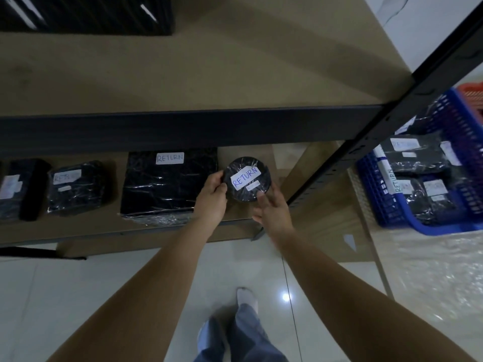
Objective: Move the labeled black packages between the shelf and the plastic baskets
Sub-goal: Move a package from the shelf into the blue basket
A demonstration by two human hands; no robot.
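Over the right end of the lower shelf [78, 231], both hands, left hand [211, 197] and right hand [271, 207], pinch the round RETURN-labelled black package [247, 178] by its rim; it looks light, stiff, and probably slippery in plastic wrap.

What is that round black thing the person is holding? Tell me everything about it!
The round black package is a flat disc wrapped in shiny clear film. A white label on its face reads RETURN in blue handwriting, with a smaller white sticker beside it. The left hand grips its left edge and the right hand touches its lower right edge. It is held over the lower shelf, right of a big square package.
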